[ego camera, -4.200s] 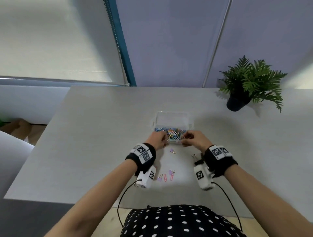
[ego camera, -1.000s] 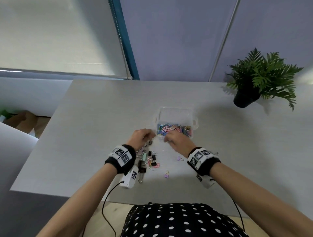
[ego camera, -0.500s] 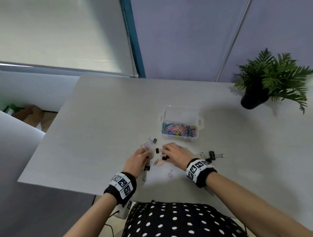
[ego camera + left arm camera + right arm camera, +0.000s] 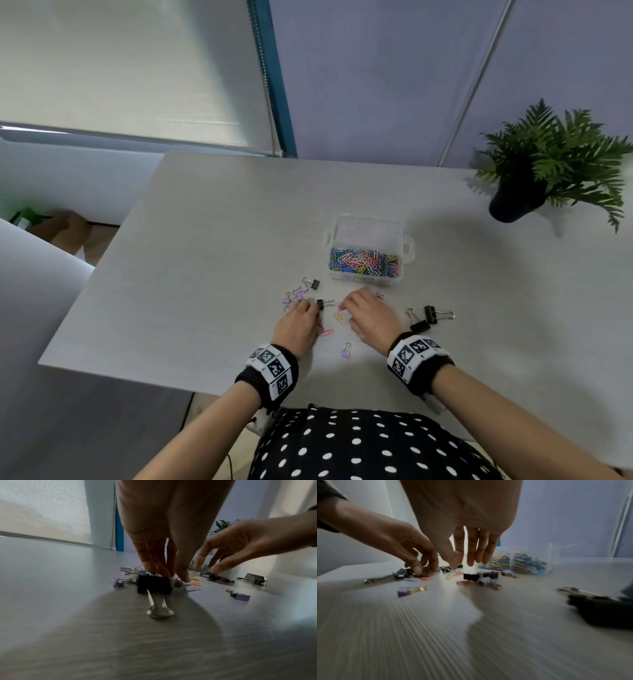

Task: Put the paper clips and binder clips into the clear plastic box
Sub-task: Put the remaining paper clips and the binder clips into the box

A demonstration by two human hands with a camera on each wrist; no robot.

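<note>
The clear plastic box (image 4: 368,236) stands open on the table (image 4: 205,240), heaped with multicoloured paper clips (image 4: 364,263). Nearer the person than the box, purple and black binder clips (image 4: 430,314) lie scattered (some blurred). The left hand (image 4: 297,325) fingers reach down onto them; the right hand (image 4: 368,317) hovers, fingers loosely spread, holding nothing.

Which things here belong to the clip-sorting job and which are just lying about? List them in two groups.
Part of the job:
- clear box, paper clips already inside
- loose black binder clips
- small purple binder clips
- loose paper clips
- left hand and right hand, both down among the clips

Just lying about:
- potted plant
- table
</note>
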